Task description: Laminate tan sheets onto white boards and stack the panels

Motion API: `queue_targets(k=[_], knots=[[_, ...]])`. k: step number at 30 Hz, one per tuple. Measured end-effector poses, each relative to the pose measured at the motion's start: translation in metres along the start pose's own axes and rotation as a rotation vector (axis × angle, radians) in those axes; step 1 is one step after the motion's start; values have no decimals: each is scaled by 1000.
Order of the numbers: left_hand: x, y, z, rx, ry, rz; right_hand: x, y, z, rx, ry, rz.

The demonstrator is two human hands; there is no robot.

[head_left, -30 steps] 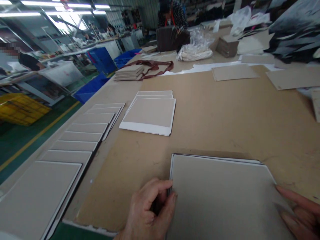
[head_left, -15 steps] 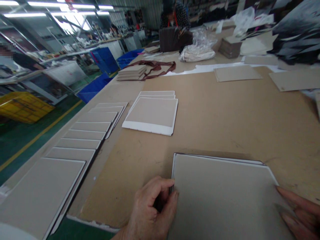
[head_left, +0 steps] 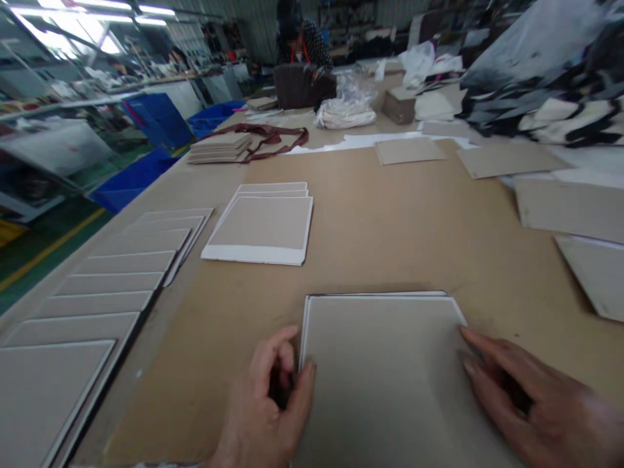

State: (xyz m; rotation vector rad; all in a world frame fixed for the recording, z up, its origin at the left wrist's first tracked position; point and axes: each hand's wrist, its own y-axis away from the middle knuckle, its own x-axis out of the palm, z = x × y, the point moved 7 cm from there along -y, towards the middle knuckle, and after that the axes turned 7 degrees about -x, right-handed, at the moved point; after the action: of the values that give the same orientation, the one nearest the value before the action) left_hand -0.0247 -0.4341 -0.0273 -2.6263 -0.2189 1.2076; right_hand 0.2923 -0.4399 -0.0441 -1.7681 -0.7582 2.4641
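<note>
While the right hand (head_left: 536,396) pinches the stacked white-edged boards (head_left: 385,377) at five o'clock, the left hand (head_left: 270,403) touches their nine-o'clock edge, grip too blurred to tell; uneven pressure could skew them.

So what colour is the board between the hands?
Greyish-beige board, edged white, best seen in the head view.

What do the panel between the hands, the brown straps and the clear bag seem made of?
Panel: probably stiff cardboard, matte, given its flat, plain beige face. Brown straps: perhaps leather or fabric, bending loosely; finish unclear. Clear bag: likely thin plastic film, glossy, see-through and crinkled.
</note>
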Motion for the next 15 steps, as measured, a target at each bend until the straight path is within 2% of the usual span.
queue_targets(k=[3, 6, 8, 11, 13, 15], knots=[[1, -5, -19, 295, -164, 64, -6, -16, 21, -60, 152, 31], [14, 0, -49, 594, -267, 220, -4, -26, 45, -188, 176, 67], [25, 5, -67, 660, -358, 300, 1, -29, 67, -356, 84, 116], [38, 19, -83, 711, -516, 307, 9, -25, 90, -539, -67, 259], [42, 30, -85, 768, -579, 297, 12, -18, 89, -559, -104, 329], [43, 39, -77, 789, -614, 317, 11, -12, 74, -507, -90, 327]])
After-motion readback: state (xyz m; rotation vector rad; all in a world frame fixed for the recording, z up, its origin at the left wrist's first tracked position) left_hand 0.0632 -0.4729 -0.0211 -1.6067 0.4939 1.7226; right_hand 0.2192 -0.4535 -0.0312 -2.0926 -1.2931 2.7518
